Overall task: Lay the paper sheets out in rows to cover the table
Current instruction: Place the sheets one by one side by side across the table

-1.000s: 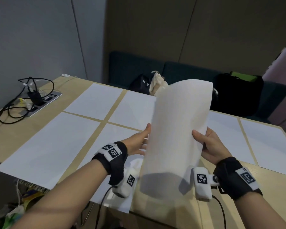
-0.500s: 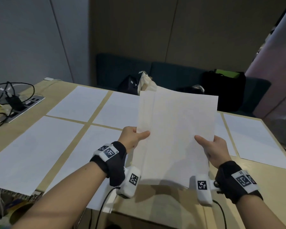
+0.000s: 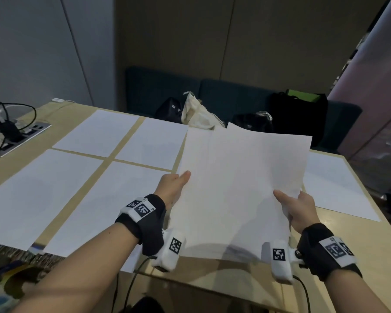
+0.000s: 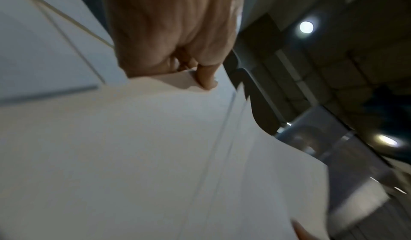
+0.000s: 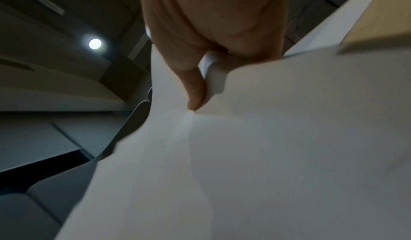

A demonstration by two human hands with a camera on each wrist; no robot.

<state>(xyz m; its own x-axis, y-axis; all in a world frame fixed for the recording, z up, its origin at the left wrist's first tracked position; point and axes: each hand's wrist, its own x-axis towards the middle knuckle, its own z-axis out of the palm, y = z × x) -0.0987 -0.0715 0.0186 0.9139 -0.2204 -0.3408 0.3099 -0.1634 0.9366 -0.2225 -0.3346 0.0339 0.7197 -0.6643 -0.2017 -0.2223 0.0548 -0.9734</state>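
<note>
Above the smooth wooden tabletop (image 3: 339,240), the left hand (image 3: 171,188) and right hand (image 3: 299,207) each pinched thin, flat, white paper sheets (image 3: 237,188) by the side edges

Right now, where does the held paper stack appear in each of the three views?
Head: held paper stack at centre right, above the table.
Left wrist: it fills the lower half.
Right wrist: it fills the lower right.
Shared landmark: the right hand, its thumb on the stack.

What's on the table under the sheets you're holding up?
Bare table shows below the held sheets near the front edge. Farther back they hide the tabletop, so any laid sheet there cannot be seen.
</note>
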